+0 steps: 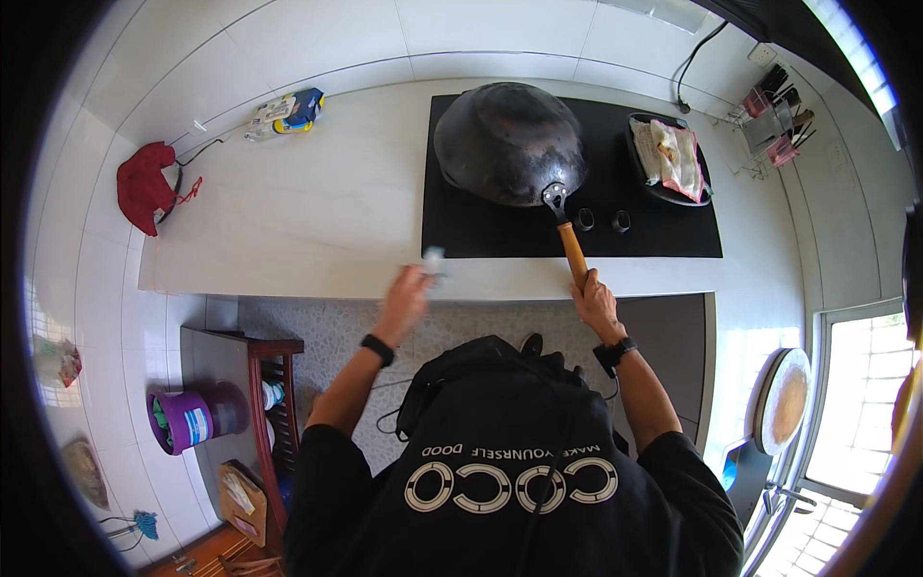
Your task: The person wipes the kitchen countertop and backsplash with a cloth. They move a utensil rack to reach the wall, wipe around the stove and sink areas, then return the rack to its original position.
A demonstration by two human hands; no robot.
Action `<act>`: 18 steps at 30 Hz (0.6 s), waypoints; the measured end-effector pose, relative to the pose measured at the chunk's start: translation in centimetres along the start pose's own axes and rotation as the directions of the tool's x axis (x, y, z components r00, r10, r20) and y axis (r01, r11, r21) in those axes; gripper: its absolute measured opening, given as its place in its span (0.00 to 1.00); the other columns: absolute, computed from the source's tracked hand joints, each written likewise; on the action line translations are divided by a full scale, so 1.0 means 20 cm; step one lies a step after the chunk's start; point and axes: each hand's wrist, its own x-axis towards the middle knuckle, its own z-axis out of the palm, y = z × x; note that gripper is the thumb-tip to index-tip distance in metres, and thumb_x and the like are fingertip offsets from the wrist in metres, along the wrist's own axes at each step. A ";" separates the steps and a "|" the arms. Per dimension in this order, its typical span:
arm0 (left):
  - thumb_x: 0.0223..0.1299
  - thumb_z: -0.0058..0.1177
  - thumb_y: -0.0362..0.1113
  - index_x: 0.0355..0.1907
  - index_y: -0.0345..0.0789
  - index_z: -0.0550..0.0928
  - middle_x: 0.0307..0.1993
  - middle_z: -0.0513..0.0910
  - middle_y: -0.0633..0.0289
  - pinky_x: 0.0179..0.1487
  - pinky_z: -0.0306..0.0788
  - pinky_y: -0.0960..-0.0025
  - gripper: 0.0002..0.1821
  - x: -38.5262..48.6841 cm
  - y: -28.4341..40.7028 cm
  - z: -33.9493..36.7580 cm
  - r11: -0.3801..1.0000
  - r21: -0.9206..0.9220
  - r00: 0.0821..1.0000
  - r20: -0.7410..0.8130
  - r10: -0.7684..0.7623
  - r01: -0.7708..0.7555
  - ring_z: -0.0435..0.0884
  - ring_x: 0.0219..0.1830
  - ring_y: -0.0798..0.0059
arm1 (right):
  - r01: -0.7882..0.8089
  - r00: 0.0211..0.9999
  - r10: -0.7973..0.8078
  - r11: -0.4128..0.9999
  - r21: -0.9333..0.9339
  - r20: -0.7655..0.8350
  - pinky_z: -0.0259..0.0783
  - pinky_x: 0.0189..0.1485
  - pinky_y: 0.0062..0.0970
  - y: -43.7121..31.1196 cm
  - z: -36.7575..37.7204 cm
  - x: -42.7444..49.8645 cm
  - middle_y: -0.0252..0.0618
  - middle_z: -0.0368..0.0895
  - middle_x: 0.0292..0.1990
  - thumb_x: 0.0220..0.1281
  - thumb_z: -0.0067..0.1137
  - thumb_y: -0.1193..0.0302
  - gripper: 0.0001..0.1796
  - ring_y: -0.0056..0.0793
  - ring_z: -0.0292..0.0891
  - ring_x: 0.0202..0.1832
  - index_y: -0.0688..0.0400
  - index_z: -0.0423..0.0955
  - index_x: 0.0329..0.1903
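My right hand [597, 301] is closed around the end of the wooden handle [572, 254] of a dark metal wok [505, 148]. The wok appears bottom side up over the left part of a black cooktop [642, 241], its rounded, scorched surface facing me. My left hand [406, 299], blurred, pinches a small whitish piece [433, 261] just off the cooktop's front left corner. Blur hides what that piece is. Two control knobs [603, 221] sit right of the wok handle.
Folded cloths [674, 155] lie in a black pan [634, 141] on the cooktop's right. The white countertop [310, 216] holds a wipes-like packet [288, 113] and a red cloth item [148, 187]. A knife rack [775, 122] stands back right; a round board [782, 402] leans by the window.
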 end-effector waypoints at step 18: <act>0.69 0.43 0.34 0.46 0.31 0.76 0.42 0.75 0.54 0.41 0.73 0.56 0.11 0.04 -0.04 0.17 0.956 0.292 0.999 0.020 0.027 -0.032 0.76 0.42 0.56 | 0.028 0.995 0.009 0.932 -0.362 0.099 0.77 0.41 0.47 -0.14 0.02 0.01 0.57 0.83 0.31 0.68 0.49 0.50 0.28 0.53 0.83 0.34 0.68 0.64 0.46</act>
